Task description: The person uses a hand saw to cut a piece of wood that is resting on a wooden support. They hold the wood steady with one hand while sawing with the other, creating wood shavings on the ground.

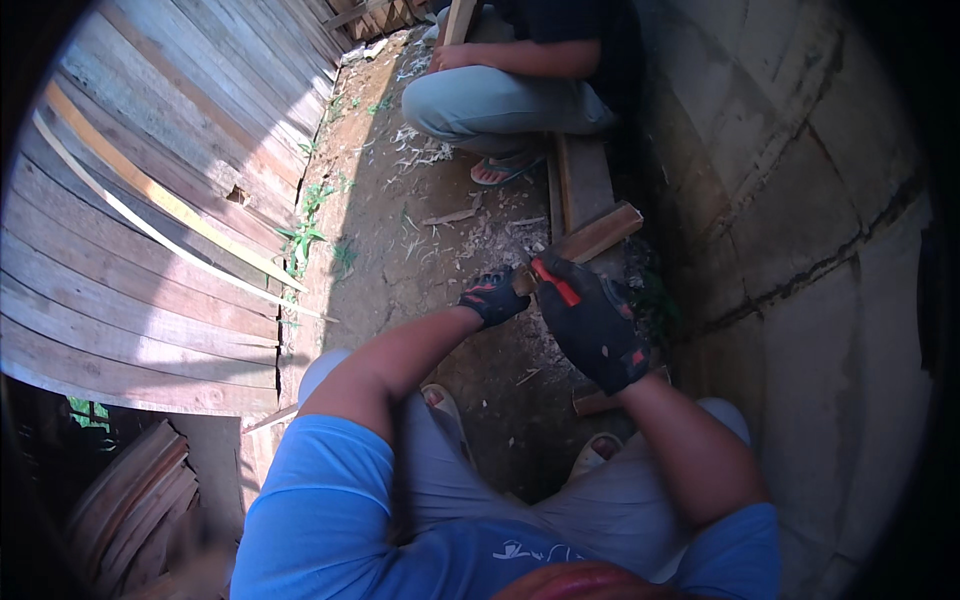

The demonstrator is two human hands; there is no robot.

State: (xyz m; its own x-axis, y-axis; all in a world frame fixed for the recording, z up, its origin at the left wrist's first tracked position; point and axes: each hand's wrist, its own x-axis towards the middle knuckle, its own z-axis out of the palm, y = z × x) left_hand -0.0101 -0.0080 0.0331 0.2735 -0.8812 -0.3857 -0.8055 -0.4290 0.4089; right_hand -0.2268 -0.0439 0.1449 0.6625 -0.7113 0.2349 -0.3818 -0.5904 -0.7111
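Gripped in the gloved right hand is a red-handled tool, its tip set against a short wooden piece. That piece's near end is held closed in the gloved left hand, so it juts up and away beyond both hands. Wood shavings are scattered over the dirt ground beneath. Ahead, another person is seated. Weathered planks are seen on the left, a concrete wall on the right.

A weathered plank fence lines the left side, wood shavings litter the dirt ground, and another person sits beside a concrete wall.
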